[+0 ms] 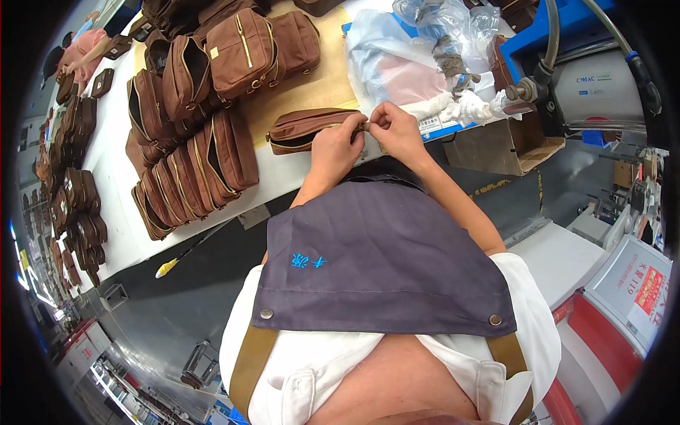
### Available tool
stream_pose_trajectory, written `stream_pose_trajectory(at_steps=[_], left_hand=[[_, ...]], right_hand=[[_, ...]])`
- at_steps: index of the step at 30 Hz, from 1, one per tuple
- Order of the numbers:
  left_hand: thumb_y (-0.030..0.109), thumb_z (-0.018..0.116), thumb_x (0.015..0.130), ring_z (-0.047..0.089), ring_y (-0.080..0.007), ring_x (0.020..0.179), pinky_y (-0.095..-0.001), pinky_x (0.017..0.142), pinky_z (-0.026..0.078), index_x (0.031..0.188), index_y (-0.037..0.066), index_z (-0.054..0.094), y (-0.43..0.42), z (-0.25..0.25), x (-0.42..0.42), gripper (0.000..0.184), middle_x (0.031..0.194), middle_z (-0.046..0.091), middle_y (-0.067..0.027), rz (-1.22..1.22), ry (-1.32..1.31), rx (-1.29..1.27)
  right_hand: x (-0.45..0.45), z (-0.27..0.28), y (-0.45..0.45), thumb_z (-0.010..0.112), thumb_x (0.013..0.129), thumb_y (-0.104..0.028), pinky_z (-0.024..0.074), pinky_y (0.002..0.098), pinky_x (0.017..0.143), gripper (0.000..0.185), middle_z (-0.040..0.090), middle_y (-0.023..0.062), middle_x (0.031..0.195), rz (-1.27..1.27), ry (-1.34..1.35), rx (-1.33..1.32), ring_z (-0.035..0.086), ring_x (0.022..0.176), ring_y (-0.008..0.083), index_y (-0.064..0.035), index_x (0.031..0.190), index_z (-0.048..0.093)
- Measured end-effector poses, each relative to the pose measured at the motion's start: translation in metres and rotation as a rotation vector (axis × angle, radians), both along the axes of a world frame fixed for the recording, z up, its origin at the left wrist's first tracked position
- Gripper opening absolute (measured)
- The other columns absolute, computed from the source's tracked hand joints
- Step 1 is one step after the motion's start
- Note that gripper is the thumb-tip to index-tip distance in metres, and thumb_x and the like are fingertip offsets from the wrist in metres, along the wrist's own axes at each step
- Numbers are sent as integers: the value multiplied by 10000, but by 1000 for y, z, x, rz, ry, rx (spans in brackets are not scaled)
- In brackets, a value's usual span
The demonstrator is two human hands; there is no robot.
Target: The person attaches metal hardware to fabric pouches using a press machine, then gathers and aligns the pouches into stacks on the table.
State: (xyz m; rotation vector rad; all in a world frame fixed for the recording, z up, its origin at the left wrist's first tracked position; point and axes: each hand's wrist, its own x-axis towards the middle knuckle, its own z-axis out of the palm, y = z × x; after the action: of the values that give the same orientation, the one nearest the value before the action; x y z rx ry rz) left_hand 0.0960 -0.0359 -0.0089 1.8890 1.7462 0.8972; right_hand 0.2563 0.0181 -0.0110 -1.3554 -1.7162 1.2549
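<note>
Head view. Brown zip bag point(304, 125): one, lying at the near edge of the table point(275, 174). Left hand point(333, 150): grip closed on the bag's end; brace it flat. Right hand point(397, 134): grip closed, fingertips pinched beside that end, contents indiscernible; your movements are best small, the fabric unstrained.

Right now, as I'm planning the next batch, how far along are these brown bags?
The piled brown zippered bags look sewn together, though whether they await this step is unclear. In hand is one brown zippered pouch: the left hand grips its end and the right hand works beside it, on a detail too small to see. Left, probably: finishing that end; some piled bags gape open.
</note>
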Motion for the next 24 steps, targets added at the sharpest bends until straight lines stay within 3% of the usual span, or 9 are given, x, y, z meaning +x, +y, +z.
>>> stream_pose_trajectory(at_steps=[5, 11, 12, 15, 16, 17, 20, 23, 24], left_hand=[[158, 718, 816, 675, -311, 677, -405, 617, 513, 954, 124, 677, 4, 15, -8, 148, 739, 691, -115, -33, 136, 60], [156, 705, 795, 658, -283, 601, -398, 593, 514, 799, 91, 675, 21, 66, -1, 72, 639, 654, -88, -61, 46, 265], [154, 703, 789, 660, -278, 600, -392, 591, 517, 797, 90, 675, 20, 79, 6, 71, 638, 653, -85, -74, -9, 260], [111, 707, 751, 665, -247, 586, -357, 589, 531, 804, 71, 677, 13, 121, 26, 73, 649, 655, -83, -199, -162, 228], [100, 703, 748, 672, -239, 600, -346, 592, 533, 807, 65, 674, 13, 126, 32, 74, 663, 660, -88, -299, -314, 149], [90, 698, 744, 680, -231, 614, -336, 595, 534, 809, 60, 670, 14, 130, 37, 77, 677, 664, -92, -399, -463, 66], [82, 660, 753, 667, -199, 685, -317, 629, 523, 823, 41, 643, 26, 137, 50, 83, 744, 669, -73, -730, -583, -65], [90, 659, 777, 640, -196, 701, -321, 623, 502, 835, 48, 643, 35, 126, 69, 73, 796, 674, -62, -853, -558, -116], [93, 663, 785, 643, -202, 715, -326, 634, 505, 842, 52, 649, 37, 123, 74, 71, 805, 677, -64, -856, -548, -121]], right_hand=[[5, 16, -2, 714, 878, -101, 518, 248, 658, 147, 697, 42, 801, 45, 114, -96, 652, 720, 86, 5, 945, 636], [25, 56, 6, 686, 902, -61, 524, 244, 722, 192, 689, 42, 900, 89, 306, -100, 646, 776, 95, 6, 1072, 626], [35, 63, 7, 672, 891, -31, 506, 236, 783, 286, 646, 56, 1102, 141, 276, -96, 593, 884, 85, -22, 1168, 600], [61, 98, 5, 692, 848, -37, 513, 268, 815, 426, 588, 65, 1273, 291, 211, 240, 581, 939, 101, -36, 1260, 583], [74, 107, 4, 719, 812, -80, 509, 285, 836, 556, 512, 54, 1402, 340, 238, 107, 564, 978, 113, -51, 1343, 556], [83, 121, 1, 797, 790, -217, 504, 277, 836, 681, 499, 55, 1430, 369, 252, 0, 555, 958, 108, -47, 1389, 520], [106, 129, -10, 835, 759, -322, 490, 268, 808, 769, 596, 73, 1261, 496, 349, -86, 585, 964, 112, -37, 1392, 503], [139, 121, -14, 820, 783, -360, 514, 265, 709, 728, 641, 65, 1085, 525, 137, -158, 614, 900, 121, -51, 1371, 523], [147, 130, -15, 799, 808, -385, 505, 245, 577, 656, 639, 32, 962, 477, -10, -443, 614, 763, 113, -64, 1327, 559]])
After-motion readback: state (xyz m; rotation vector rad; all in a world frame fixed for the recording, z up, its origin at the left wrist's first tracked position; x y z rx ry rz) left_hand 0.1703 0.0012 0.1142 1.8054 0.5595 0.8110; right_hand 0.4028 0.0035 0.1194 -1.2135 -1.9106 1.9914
